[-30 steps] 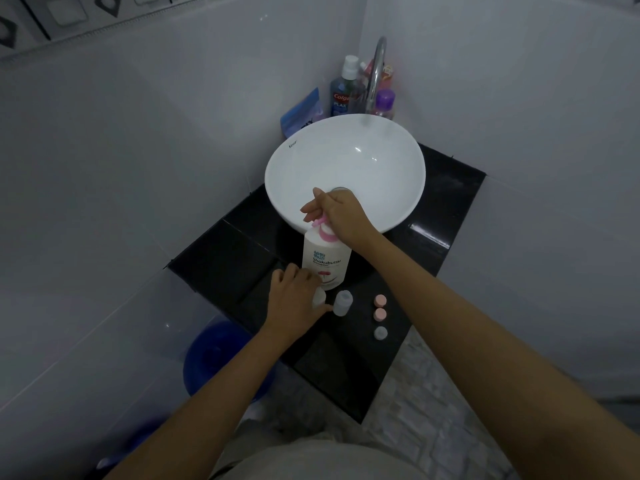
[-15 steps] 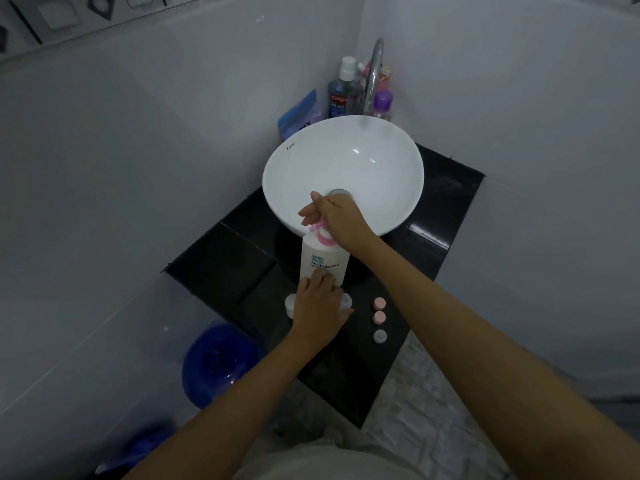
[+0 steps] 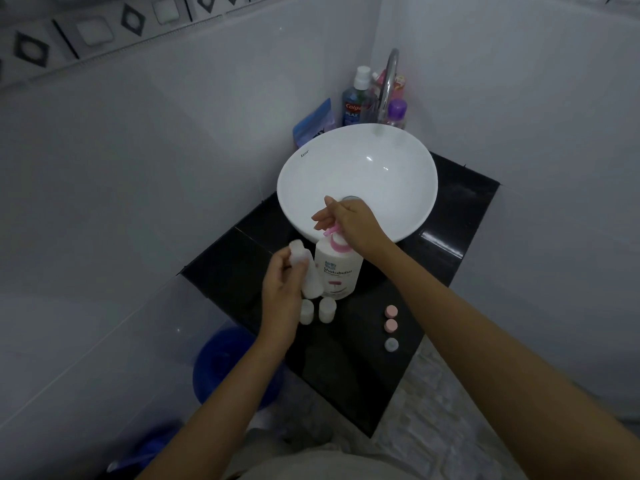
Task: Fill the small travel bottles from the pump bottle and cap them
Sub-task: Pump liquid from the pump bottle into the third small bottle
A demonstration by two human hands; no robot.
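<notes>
- Two hands work over a black counter (image 3: 242,258) that stands in a tiled corner; low on the left, a blue bucket (image 3: 225,362) sits on the floor beside the counter's edge.
- Left hand (image 3: 284,292): its fingers are curled round a small translucent travel bottle (image 3: 304,271), which it holds lifted off the counter and tilted, with the open neck up and to the left, just beside the pump bottle.
- Just below that hand, two more small travel bottles (image 3: 317,310) stand upright on the counter, side by side, in front of the pump bottle.
- White pump bottle (image 3: 341,271) with a pink label and pink pump head (image 3: 336,239) stands on the counter against the near rim of the white basin (image 3: 398,202).
- Right hand (image 3: 349,223) lies on top of the pump head with its fingers fairly straight and pointing left, pressing or resting on it rather than gripping; which of the two cannot be told.
- Behind the basin, a blue mouthwash bottle (image 3: 356,102), a purple-capped bottle (image 3: 396,114) and a chrome tap (image 3: 388,84) stand in the corner.
- Further right on the counter, three loose caps (image 3: 391,327) lie in a line, two pink and one pale, well apart from the bottles.
</notes>
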